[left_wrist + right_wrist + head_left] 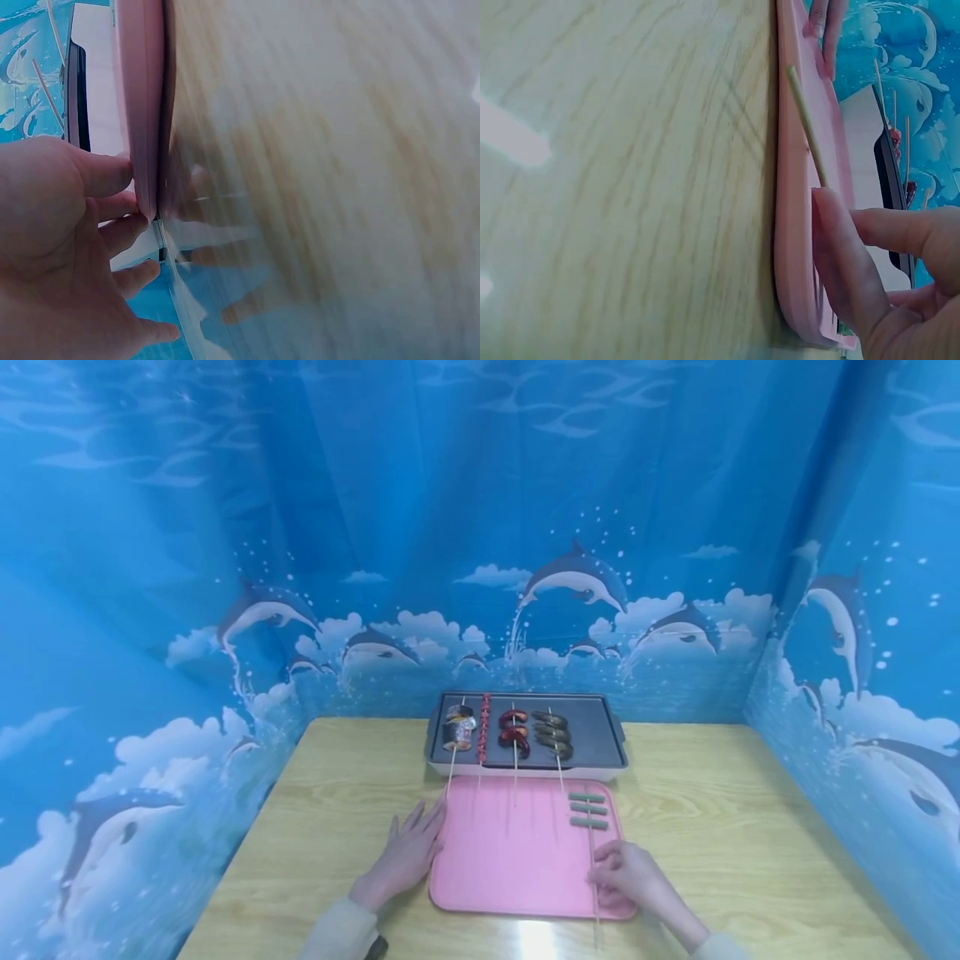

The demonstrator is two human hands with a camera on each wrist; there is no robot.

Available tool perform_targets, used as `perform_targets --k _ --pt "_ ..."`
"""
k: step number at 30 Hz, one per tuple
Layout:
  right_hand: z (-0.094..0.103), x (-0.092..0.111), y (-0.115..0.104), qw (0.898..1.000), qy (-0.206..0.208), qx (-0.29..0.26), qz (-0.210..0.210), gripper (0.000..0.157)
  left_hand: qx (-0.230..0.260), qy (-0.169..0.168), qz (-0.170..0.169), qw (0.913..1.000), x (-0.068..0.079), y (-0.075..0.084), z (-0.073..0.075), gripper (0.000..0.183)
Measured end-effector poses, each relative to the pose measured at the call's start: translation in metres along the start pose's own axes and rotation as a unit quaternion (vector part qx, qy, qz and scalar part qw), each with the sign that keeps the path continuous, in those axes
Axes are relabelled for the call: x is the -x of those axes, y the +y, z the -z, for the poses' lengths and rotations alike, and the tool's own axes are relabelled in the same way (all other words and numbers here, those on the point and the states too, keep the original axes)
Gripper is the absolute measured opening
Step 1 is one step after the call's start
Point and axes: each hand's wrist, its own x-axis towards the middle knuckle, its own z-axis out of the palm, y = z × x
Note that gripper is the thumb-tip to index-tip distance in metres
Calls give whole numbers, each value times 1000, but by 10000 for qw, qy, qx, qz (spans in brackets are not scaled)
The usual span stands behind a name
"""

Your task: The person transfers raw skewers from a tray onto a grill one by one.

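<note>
A skewer with three short green pieces [588,810] lies along the right side of a pink tray [510,877]. My right hand [628,875] pinches its bare stick between thumb and fingers, and the stick's end [802,112] sticks out past the tray's near rim. On the tray's left side, my left hand [408,850] rests with fingers spread. Its thumb and fingertips touch the tray's rim [139,90] in the left wrist view.
Behind the tray stands a dark grill pan [592,735]. Across it lie a foil-banded skewer [459,731], a thin red skewer [483,727], a dark red skewer [514,735] and a dark green-brown skewer [552,735], sticks reaching over the tray. Dolphin-print curtains surround the wooden table [352,777].
</note>
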Motion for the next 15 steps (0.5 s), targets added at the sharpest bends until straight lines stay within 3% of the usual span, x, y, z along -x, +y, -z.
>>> perform_targets --k 9,15 --pt "8 7 0 9999 5 -37 151 32 35 -24 47 10000 1 1 0 52" --pt "19 19 -2 9985 -244 -250 420 30 50 -12 47 10000 1 2 1 52"
